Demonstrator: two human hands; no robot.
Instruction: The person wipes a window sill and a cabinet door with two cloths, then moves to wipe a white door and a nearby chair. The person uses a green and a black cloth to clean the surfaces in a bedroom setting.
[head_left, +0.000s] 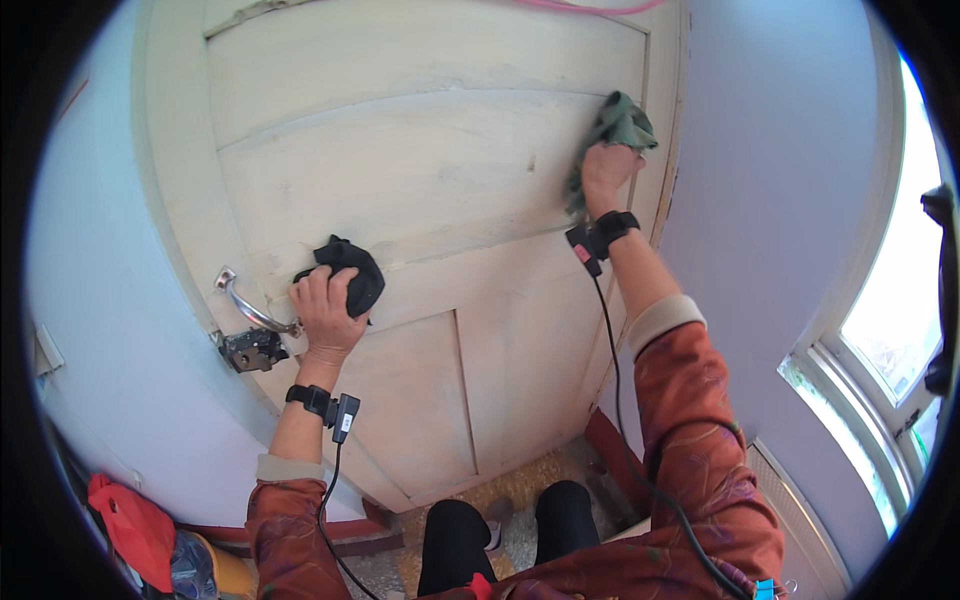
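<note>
A cream painted panel door (420, 172) fills the view before me, with dark smudges on its surface. My left hand (328, 304) presses a bunched black cloth (364, 281) against the door, just right of the handle. With my right hand (609, 171) I grip a crumpled green cloth (626, 120) near the door's right edge. That cloth hangs below the hand on its left side. A curved metal pull handle (251, 309) sits at the door's left edge, and a worn metal lock (251, 351) is mounted below it.
Black wrist straps with cabled devices (345, 418) are on both forearms. A bright window (896, 322) is at the right, beside the pale wall (765, 172). A red bag (135, 525) and a yellow bin (231, 566) stand at lower left. Something pink (600, 9) crosses the door's top.
</note>
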